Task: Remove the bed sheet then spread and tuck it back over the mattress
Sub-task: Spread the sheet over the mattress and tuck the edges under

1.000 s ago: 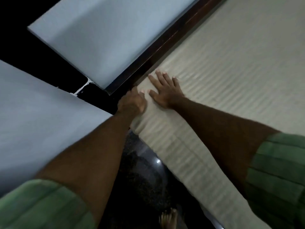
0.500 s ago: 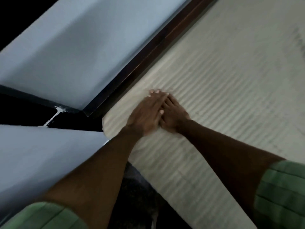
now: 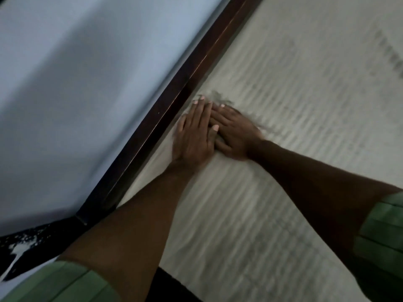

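Both hands are lying flat with straight fingers on the pale striped bed sheet (image 3: 283,149), grasping nothing. The left hand (image 3: 194,136) is partly overlapping the right hand (image 3: 237,136), just beside the dark wooden bed frame (image 3: 165,118) at ten o'clock.

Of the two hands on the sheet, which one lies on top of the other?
The left hand: its fingers overlap the right hand and it lies nearer the dark bed frame.

Both arms reached forward, converging. The left hand (image 3: 193,136) lay flat, fingers straight, partly overlapping the flat, straight-fingered right hand (image 3: 236,136).
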`<action>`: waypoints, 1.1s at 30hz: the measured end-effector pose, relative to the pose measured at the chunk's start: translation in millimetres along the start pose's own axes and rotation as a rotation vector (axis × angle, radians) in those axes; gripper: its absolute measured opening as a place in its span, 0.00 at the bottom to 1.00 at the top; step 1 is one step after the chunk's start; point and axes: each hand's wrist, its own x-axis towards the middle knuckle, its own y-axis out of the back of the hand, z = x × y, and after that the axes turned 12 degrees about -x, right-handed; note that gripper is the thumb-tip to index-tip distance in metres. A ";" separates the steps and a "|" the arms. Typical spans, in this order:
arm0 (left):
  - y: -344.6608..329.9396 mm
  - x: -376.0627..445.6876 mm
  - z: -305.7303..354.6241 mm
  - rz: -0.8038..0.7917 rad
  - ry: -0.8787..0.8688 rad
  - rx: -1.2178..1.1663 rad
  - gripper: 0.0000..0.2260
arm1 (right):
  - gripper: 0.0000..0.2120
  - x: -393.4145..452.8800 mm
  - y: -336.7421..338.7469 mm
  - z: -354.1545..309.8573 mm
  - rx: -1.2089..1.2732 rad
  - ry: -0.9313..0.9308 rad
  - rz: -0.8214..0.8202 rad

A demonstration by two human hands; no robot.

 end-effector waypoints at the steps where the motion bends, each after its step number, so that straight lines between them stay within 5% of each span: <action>1: -0.4 10.8 0.4 -0.011 -0.032 -0.021 0.28 | 0.33 3.5 2.0 0.7 -0.014 -0.069 0.004; 7: -2.4 83.9 2.3 -0.060 -0.154 -0.055 0.29 | 0.34 16.2 15.3 59.9 -0.096 -0.009 -0.048; 15: -15.3 178.6 50.4 0.046 0.088 -0.175 0.26 | 0.33 38.4 12.8 165.1 -0.094 -0.207 -0.055; 21: -41.5 232.7 68.4 0.031 -0.278 -0.226 0.27 | 0.30 48.2 6.5 208.9 -0.135 -0.628 0.027; 28: -62.5 310.6 97.1 0.113 -0.140 -0.071 0.27 | 0.29 51.0 5.5 301.9 -0.219 -0.345 -0.035; 33: -49.5 359.1 132.3 0.147 0.117 -0.204 0.25 | 0.32 61.9 2.9 336.0 -0.318 -0.543 0.063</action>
